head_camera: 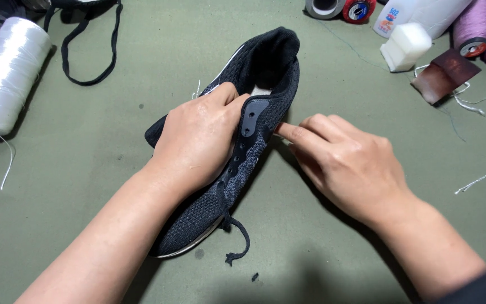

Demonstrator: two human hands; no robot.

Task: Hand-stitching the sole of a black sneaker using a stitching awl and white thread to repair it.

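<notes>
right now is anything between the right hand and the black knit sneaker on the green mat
Nothing visible. The right hand has its fingertips right at the side of the black knit sneaker, by the grey eyelet panel, while the left hand grips the shoe from the other side.

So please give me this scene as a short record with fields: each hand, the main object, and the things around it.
surface: green table
main object: black knit shoe, lying on its side
left hand: grips the shoe over its upper
right hand: fingers pinched at the shoe's side
left of shoe: white thread spool
top right: purple spools, white bottle
</notes>
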